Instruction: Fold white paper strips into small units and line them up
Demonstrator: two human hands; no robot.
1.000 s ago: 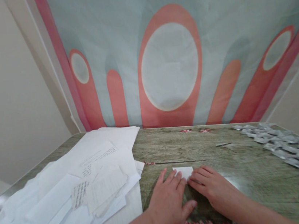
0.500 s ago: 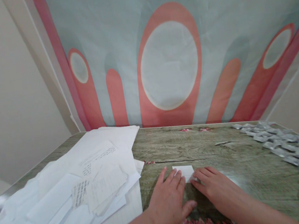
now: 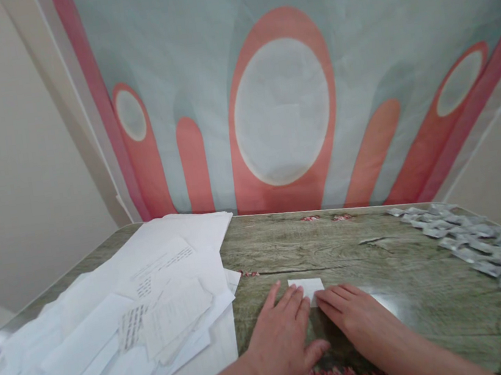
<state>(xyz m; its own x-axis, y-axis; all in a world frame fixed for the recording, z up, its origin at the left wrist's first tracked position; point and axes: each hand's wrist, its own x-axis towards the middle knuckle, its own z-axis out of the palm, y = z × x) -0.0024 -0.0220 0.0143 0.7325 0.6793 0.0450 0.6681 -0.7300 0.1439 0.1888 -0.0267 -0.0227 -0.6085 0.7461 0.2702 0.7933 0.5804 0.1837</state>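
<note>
A small white piece of paper (image 3: pixel 308 287), apparently folded, lies flat on the wood-patterned table in front of me. My left hand (image 3: pixel 282 331) rests open beside it, its spread fingertips pressing the paper's left part and its thumb stretched toward me. At the right edge, my right hand (image 3: pixel 351 315) has its fingers drawn together on the paper, covering that edge. Its thumb is mostly hidden under the hand.
A heap of loose white paper sheets (image 3: pixel 86 338), some printed, covers the table's left side. Several silvery-grey folded pieces (image 3: pixel 484 249) lie in rows along the right side. Behind the table (image 3: pixel 295 243) stands a wall covering (image 3: pixel 193 29) with red shapes.
My right hand has shifted slightly left, its fingers now further over the paper's right edge. My left hand stays nearly in place on the paper.
</note>
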